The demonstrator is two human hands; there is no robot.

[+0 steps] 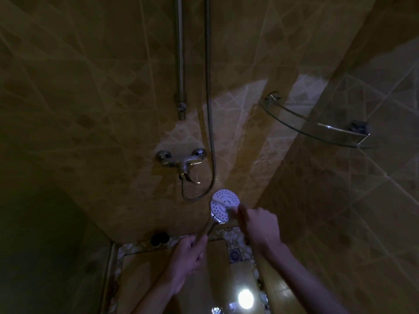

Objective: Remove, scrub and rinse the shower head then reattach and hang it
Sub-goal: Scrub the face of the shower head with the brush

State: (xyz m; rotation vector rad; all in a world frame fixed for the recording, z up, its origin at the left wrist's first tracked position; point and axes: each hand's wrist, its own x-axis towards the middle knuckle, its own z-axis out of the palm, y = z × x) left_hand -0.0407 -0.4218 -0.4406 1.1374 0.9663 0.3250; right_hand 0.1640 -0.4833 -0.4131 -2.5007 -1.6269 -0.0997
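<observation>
A: In the corner of the tiled shower, above the floor's patterned border (229,236), the shower head (223,206) is off its rail and out in the air, held between both hands.

B: Room to work?

A: Plenty to the left, where the wall (90,109) is bare. To the right the corner closes in, with a glass shelf (317,125) mounted well above the hands. The mixer tap (181,163) sits on the wall just above and left of the head, and the hose (209,109) loops down beside it.

B: Which way is the head facing?

A: The white nozzle face is turned up toward the camera. Its long axis runs on a diagonal, handle low and left, disc high and right, toward the back wall.

B: Grips?

A: The left hand (189,257) is wrapped around the lower handle. The right hand (260,224) is curled around something pale pressed against the disc's right edge; too blurred to name.

B: Below them?

A: The floor drain (235,254), near the border's right corner, and a bright light reflection (245,297) on the wet floor.
</observation>
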